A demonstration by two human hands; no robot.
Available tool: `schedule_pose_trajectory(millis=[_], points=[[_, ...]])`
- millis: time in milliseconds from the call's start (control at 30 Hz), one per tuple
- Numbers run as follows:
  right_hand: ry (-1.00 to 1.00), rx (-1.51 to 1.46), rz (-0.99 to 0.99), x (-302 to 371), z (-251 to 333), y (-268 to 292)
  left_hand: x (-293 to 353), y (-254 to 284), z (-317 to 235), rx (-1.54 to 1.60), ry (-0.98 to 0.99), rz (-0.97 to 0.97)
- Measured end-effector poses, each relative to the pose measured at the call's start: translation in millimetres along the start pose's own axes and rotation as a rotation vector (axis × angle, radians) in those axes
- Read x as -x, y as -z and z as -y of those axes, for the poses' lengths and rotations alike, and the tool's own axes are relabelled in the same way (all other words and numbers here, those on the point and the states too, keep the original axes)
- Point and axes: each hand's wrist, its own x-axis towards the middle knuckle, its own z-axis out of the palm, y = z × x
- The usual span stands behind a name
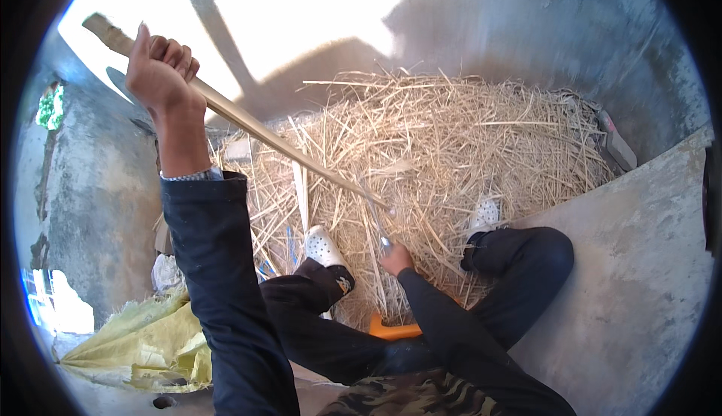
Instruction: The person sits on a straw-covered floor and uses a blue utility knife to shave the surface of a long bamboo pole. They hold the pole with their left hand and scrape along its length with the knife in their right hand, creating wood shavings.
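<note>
High on the left, my left hand (167, 74) is closed round the upper part of a long pale bamboo strip (278, 142), below its knotted end. The strip slants down to the right, toward the space between my feet. My right hand (397, 259), low and in front of my lap, grips a knife (377, 220). Its thin blade points up and away, crossing or lying beside the strip near its lower end. Whether blade and strip touch, I cannot tell.
Pale shavings (481, 130) cover the floor around my white clogs (323, 247). An orange object (392, 331) shows beneath my legs. A yellow woven sack (150, 341) lies at the lower left. Concrete walls (526, 28) stand behind, with bright sunlight on the far left part.
</note>
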Motion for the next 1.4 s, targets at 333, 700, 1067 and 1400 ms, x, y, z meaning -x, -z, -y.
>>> schedule_pose_trajectory(millis=[333,700,1067,1400], points=[[0.064,-0.363,0.037,10.7,138.5,108.0,-15.1,38.1,5.7,0.164,-0.003,0.165],[0.006,-0.281,0.072,16.3,67.0,27.0,-26.4,67.5,15.5,0.411,0.061,0.475],[0.011,-0.367,0.11,27.7,157.9,81.8,25.5,40.0,-16.2,0.359,0.01,0.396],[0.191,-0.321,0.061,54.0,170.7,96.3,28.8,58.7,-16.0,0.419,0.013,0.463]])
